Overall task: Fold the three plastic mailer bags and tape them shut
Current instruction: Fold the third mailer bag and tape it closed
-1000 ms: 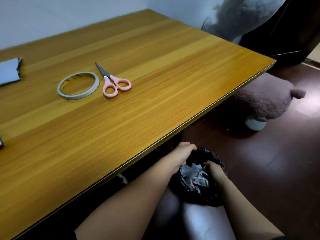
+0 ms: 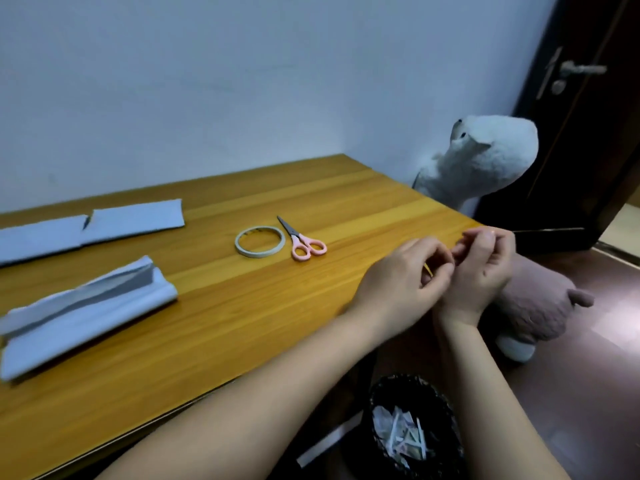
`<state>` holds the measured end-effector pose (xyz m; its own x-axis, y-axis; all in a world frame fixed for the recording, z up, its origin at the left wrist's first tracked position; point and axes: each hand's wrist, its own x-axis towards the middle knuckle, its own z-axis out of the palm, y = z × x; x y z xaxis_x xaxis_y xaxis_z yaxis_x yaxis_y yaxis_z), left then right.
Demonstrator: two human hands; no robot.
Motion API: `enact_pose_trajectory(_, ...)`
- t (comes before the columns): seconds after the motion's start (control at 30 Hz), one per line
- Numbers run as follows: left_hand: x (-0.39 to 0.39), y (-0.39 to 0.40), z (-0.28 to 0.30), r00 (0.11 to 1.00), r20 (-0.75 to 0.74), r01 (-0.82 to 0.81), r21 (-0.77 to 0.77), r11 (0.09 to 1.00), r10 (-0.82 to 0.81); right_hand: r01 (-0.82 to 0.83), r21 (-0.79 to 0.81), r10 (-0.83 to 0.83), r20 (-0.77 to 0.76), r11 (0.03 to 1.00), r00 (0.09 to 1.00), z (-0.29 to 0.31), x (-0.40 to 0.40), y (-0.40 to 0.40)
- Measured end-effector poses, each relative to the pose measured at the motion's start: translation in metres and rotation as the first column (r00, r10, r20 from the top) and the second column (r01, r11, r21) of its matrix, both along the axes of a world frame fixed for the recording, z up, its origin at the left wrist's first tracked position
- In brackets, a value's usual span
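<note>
Hands: left hand (image 2: 403,275) and right hand (image 2: 481,268) curled together; anything pinched, cannot tell.
Risk: folded bag (image 2: 86,306) looks loose and may spring open untaped.

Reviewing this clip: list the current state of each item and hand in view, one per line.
Flat mailer bags: lying flat, far left.
Folded mailer bag: folded, partly springing open.
Tape roll: flat, untouched.
Scissors: closed, beside the roll.
Left hand: fingers curled, meeting the right hand.
Bin: holds scraps.

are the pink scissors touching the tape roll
Apart. The head view shows a strip of bare wood between the pink scissors and the tape roll.
</note>
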<state>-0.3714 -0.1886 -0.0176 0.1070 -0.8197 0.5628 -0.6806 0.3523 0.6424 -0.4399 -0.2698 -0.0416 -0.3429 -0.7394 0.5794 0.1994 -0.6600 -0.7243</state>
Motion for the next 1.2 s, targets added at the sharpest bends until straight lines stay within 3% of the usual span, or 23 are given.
enact_pose_trajectory(0.17, 0.053, 0.029, 0.024, 0.988, -0.014, -0.155, -0.073, 0.985, 0.154, -0.195, -0.060, 0.185, -0.137, 0.979, 0.973, 0.029, 0.059, 0.031)
enact_pose_trajectory(0.33, 0.122, 0.077, 0.039, 0.942, -0.066, -0.334, -0.093, 0.938, 0.329, -0.438, -0.073, 0.396, -0.310, 0.896, 0.864, 0.051, 0.124, 0.065)
enact_pose_trajectory(0.53, 0.200, 0.142, 0.038, 0.834, -0.080, -0.549, -0.041, 0.835, 0.545, -0.671, 0.005, 0.565, -0.543, 0.742, 0.621, 0.062, 0.206, 0.109)
enact_pose_trajectory(0.67, 0.240, 0.182, 0.033, 0.797, -0.080, -0.598, 0.027, 0.801, 0.598, -0.762, 0.088, 0.624, -0.638, 0.642, 0.451, 0.061, 0.243, 0.131)
enact_pose_trajectory(0.97, 0.304, 0.256, 0.016, 0.728, -0.103, -0.647, 0.228, 0.728, 0.678, -0.861, 0.240, 0.319, -0.943, 0.448, -0.097, 0.046, 0.298, 0.147)
enact_pose_trajectory(1.1, 0.316, 0.281, 0.007, 0.761, -0.070, -0.571, 0.400, 0.717, 0.645, -0.802, 0.324, 0.129, -0.945, 0.502, -0.301, 0.044, 0.301, 0.144)
enact_pose_trajectory(1.2, 0.319, 0.293, 0.002, 0.814, 0.019, -0.494, 0.549, 0.674, 0.581, -0.765, 0.352, 0.073, -0.925, 0.538, -0.374, 0.043, 0.299, 0.141)
